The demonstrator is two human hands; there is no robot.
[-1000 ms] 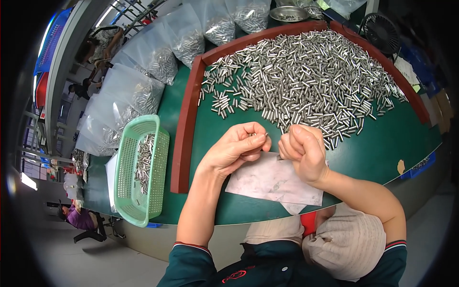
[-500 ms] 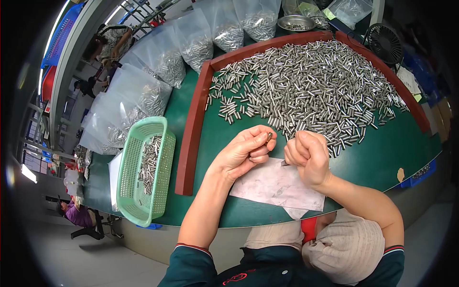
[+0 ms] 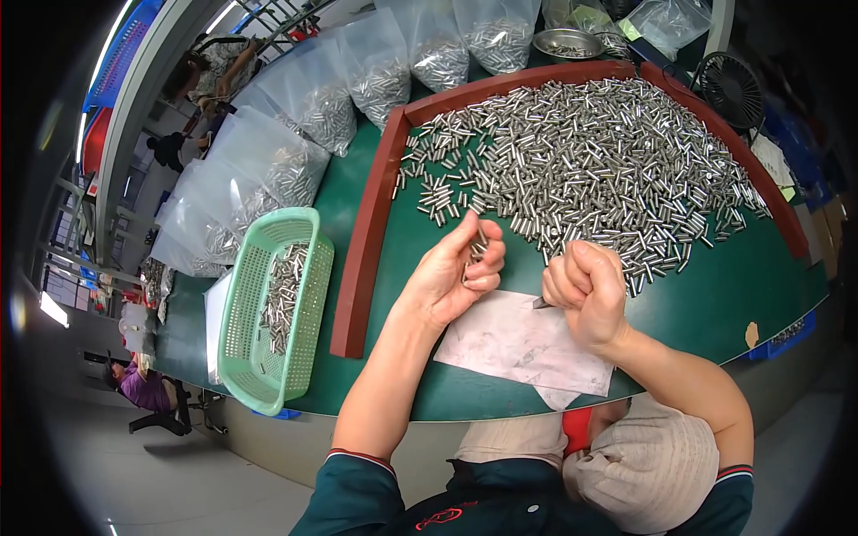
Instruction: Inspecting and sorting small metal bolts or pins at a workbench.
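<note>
Several small metal pins lie in the curled fingers of my left hand point(image 3: 454, 272), its thumb raised beside them. To its right my right hand point(image 3: 585, 290) is closed in a fist, and a short dark tip pokes out at its left side; the rest of that object is hidden. Both hands hover over a stained pale cloth point(image 3: 518, 344) on the green table point(image 3: 429, 393). Just beyond the fingers spreads a large heap of shiny metal pins point(image 3: 608, 161).
Dark red wooden bars point(image 3: 365, 259) border the heap. A light green plastic basket point(image 3: 311, 330) with pins stands at the left. Clear bags of pins point(image 3: 295, 165) line the far left. A metal bowl point(image 3: 568, 43) and black fan point(image 3: 731, 89) stand at the back.
My left hand has shifted slightly left; its thumb has lifted and its fingers have loosened, showing more pins. My right hand stays closed in nearly the same place.
</note>
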